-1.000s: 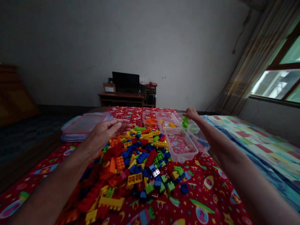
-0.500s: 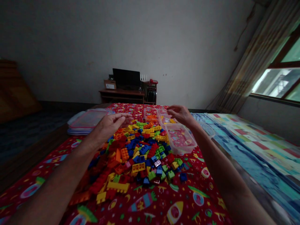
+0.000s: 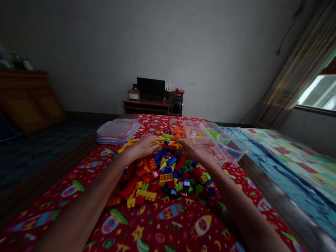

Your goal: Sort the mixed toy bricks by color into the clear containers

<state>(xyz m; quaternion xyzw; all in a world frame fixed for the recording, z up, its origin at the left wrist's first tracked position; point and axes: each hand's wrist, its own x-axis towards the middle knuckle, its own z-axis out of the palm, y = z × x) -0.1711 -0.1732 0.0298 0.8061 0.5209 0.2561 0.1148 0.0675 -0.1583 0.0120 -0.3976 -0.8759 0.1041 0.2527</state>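
The toy bricks (image 3: 169, 171) lay in a messy heap in the middle of the frame. They were hard plastic and boxy, with round bumps on top, and one yellow brick showed its hollow side. They were red, blue, yellow, green and orange, all mixed up. The left hand (image 3: 145, 146) curled over the upper left of the heap, and the right hand (image 3: 190, 149) curled over the upper right. I could not tell if either grip held a brick or was loose. Just right of the heap sat thin see-through boxes (image 3: 222, 154), some with bricks inside, and a round clear tub (image 3: 243, 153). Flat lids (image 3: 118, 129) were stacked left of the heap. A red cloth (image 3: 162, 227) with rockets and stars covered the desk. A black screen (image 3: 151, 88) stood at the upper middle, before a plain gray wall (image 3: 223, 52), and a wavy curtain (image 3: 296, 66) hung at the upper right.
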